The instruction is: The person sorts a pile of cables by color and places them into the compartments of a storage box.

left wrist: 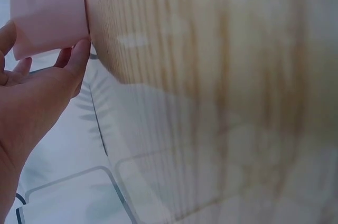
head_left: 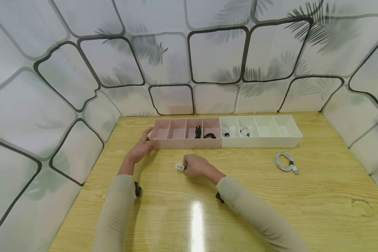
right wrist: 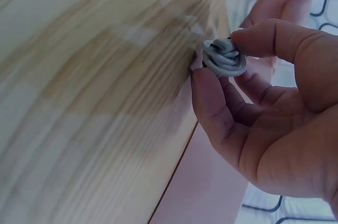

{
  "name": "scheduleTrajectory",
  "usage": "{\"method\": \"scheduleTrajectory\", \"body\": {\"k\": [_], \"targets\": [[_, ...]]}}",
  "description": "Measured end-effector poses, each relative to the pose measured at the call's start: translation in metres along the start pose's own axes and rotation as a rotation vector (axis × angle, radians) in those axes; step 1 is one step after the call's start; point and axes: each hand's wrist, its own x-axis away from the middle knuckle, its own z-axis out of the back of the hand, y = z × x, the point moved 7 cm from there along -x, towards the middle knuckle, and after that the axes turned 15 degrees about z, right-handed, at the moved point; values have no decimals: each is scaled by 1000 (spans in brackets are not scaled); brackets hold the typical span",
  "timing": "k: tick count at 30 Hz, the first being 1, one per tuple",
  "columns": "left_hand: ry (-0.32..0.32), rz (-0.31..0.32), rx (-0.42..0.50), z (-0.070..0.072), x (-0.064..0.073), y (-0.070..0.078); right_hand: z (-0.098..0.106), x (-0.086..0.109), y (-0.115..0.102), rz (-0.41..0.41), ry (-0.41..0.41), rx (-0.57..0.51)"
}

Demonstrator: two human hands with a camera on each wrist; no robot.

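Observation:
A long pink divided organizer box [head_left: 187,144] stands toward the back of the wooden table. My left hand [head_left: 141,147] grips its left end, with the thumb at the front corner and the other fingers around the end wall. In the left wrist view the thumb tip [left wrist: 82,49] lies by the box's lower edge. In front of the box, my right hand [head_left: 196,165] pinches a small coiled white cable [right wrist: 224,61] between thumb and fingers, low over the tabletop. A black tie wraps the coil.
Black cables [head_left: 197,132] sit in the pink box's two right compartments. A white divided box [head_left: 261,142] adjoins it on the right, with white cables [head_left: 244,132] in its two left compartments. A grey-white coiled USB cable [head_left: 276,163] lies at right. Patterned walls surround the table.

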Motion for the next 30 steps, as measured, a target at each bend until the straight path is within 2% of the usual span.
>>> {"method": "scheduleTrajectory", "body": {"k": [8,15,21,26,30], "targets": [[1,1,-2,-2,-2,-1,17,18,28,-35,62,-177],[8,-12,-5,-1,1,-1,30,37,42,-22,56,-334],[12,-15,-11,1,0,-2,42,52,58,-34,102,-387],[16,-10,-16,1,0,-2,53,64,73,-70,162,-471],[22,-14,-13,1,0,-1,64,73,82,-54,212,-509]]}}
